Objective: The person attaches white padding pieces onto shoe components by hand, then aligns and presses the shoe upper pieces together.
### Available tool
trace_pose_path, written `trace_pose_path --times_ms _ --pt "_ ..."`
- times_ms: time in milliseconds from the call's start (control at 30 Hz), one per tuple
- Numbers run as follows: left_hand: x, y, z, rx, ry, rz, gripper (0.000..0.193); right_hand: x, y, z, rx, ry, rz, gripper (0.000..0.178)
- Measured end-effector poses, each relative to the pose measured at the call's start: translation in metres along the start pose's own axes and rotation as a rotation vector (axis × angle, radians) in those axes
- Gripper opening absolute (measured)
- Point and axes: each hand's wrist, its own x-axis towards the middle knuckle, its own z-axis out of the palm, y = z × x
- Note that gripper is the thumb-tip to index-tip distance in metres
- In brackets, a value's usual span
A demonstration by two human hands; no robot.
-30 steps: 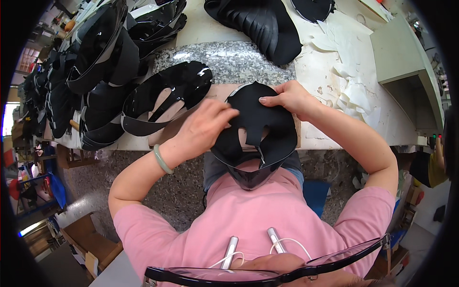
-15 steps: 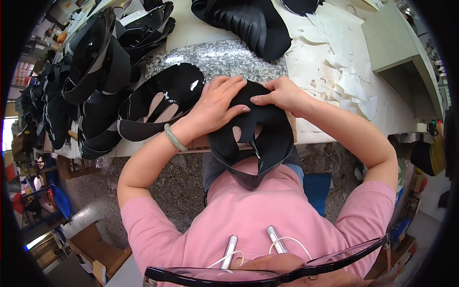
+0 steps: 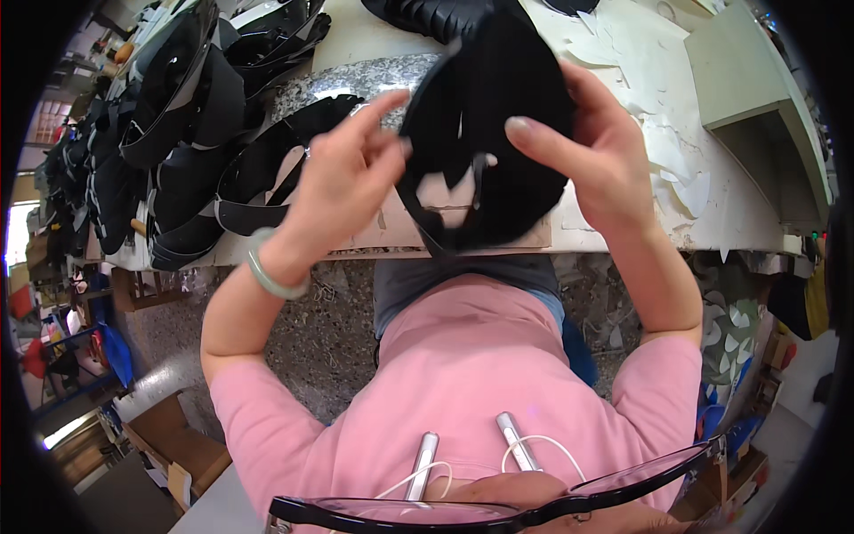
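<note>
Above the front part of the table I hold up a black shoe upper (image 3: 520,169) with cut-out openings, slightly blurred by motion. My right hand (image 3: 600,151) grips its right side, with the thumb on the near face and the fingers partly hidden behind. My left hand (image 3: 347,169), also blurred, is at the upper's left edge with thumb and fingers apart. It does not grip the piece, though whether a fingertip brushes it I cannot tell. Behind the left hand, a glossy black upper (image 3: 245,169) of the same kind lies on the table.
Several black uppers (image 3: 187,200) are piled at the left. A grey speckled stone slab (image 3: 356,76) lies on the table, with a pleated black piece (image 3: 414,13) beyond it. White paper scraps (image 3: 614,80) are spread at the right beside a pale open box (image 3: 747,80).
The upper has been lifted off the table edge, tilted and carried slightly away from my body. My left hand has come off it toward the left, while the right has moved round to its right side.
</note>
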Motion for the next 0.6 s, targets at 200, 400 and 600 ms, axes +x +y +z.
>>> trace_pose_path --times_ms 200,400,600 --pt "0.038 -0.003 0.001 0.544 0.332 0.716 0.039 -0.018 0.050 -0.020 -0.519 0.036 -0.207 0.074" --pt "0.034 -0.033 0.025 0.600 0.437 0.625 0.058 -0.003 0.110 -0.031 -0.434 -0.013 -0.047 0.047" --pt "0.031 -0.056 0.041 0.467 0.346 0.288 0.064 0.023 0.071 -0.032 -0.545 -0.112 0.134 0.032"
